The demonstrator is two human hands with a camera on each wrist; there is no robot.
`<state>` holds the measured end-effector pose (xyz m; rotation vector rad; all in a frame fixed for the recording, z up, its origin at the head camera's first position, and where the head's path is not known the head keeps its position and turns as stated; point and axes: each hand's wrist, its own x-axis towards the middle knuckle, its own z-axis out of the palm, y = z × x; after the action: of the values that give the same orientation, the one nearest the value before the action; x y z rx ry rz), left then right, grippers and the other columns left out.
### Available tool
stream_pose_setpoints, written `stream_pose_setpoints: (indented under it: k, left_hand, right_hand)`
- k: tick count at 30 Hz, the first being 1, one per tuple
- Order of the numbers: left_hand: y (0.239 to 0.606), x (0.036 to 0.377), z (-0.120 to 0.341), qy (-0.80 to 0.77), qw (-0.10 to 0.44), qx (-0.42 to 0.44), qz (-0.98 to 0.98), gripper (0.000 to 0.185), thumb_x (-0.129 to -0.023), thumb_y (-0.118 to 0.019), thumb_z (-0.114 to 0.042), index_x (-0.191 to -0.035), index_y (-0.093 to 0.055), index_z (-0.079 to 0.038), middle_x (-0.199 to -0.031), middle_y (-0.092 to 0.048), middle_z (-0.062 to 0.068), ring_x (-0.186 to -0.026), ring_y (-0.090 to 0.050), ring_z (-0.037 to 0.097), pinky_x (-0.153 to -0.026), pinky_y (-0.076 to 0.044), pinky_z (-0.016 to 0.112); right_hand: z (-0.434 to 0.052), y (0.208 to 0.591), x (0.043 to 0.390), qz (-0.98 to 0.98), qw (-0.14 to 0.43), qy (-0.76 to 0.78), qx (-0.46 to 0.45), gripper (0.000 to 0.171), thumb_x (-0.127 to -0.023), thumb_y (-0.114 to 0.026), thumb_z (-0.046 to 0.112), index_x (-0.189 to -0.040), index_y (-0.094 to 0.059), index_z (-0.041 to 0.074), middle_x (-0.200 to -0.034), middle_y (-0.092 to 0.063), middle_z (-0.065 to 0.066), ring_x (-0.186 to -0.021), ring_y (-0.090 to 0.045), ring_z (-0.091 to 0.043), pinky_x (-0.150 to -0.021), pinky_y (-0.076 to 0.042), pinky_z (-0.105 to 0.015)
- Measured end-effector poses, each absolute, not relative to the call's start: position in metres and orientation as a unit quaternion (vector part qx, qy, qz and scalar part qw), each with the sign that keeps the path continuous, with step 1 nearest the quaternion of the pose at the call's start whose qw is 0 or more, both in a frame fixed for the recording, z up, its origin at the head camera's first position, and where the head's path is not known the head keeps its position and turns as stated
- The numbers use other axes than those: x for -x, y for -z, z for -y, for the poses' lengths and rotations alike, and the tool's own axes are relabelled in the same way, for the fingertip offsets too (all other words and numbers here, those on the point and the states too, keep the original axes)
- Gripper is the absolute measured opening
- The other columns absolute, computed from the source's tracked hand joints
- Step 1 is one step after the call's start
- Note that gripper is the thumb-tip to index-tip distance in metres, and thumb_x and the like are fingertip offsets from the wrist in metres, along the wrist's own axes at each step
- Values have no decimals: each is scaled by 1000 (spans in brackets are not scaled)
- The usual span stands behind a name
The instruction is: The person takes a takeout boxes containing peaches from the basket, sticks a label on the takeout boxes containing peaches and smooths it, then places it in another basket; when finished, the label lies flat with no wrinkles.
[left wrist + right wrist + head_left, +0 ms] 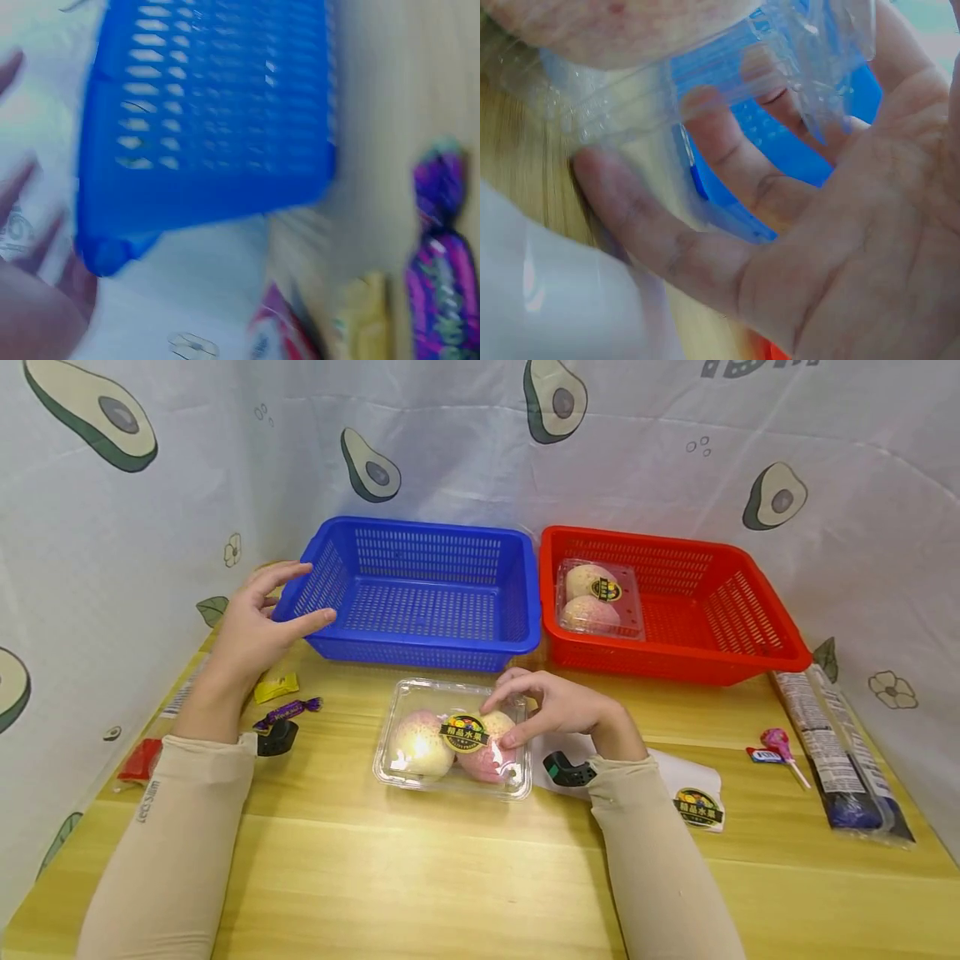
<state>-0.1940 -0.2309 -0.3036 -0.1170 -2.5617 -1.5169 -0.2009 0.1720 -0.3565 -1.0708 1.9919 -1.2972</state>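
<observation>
Right hand rests with curled fingers grasping the right end of the clear fruit box on the table, before the blue basket. Left hand hovers spread, empty, beside that basket. Two baskets; two fruit boxes, one inside the red basket.

Fruit clamshell: clear glossy plastic. Blue basket, red basket: perforated plastic. Table: smooth wood grain. Candy wrapper: shiny purple foil.

Bare desk is lying open in front, while the blue basket and red basket are blocking the back
</observation>
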Motion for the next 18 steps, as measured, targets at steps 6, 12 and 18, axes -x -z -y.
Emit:
stream_pose_setpoints:
  k: [6,12,18]
  left_hand:
    - [318,205,242,500,-7,-76,863,114,-76,-80,-62,-163,-15,-27,-158,-32,19,-137,-38,40,-110,-36,56]
    - [324,209,246,517,-42,-72,852,113,-83,-78,-54,-164,-5,-24,-164,-18,20,-146,-27,42,-115,-27,56]
    - [324,211,245,524,-42,-67,848,114,-83,-79,-54,-164,-4,-24,-165,-12,18,-147,-23,41,-117,-24,55]
  right_hand:
    - [-166,353,199,-714,246,500,424,40,-76,-89,7,-113,-75,7,-109,-56,-12,-115,-42,-29,-96,-41,-47]
    - [-163,340,194,-707,226,501,445,30,-84,-81,3,-113,-76,6,-105,-54,-19,-113,-42,-30,-95,-40,-48]
    - [-168,315,183,-711,208,524,420,24,-85,-76,0,-108,-77,5,-106,-53,-18,-113,-43,-29,-91,-44,-43]
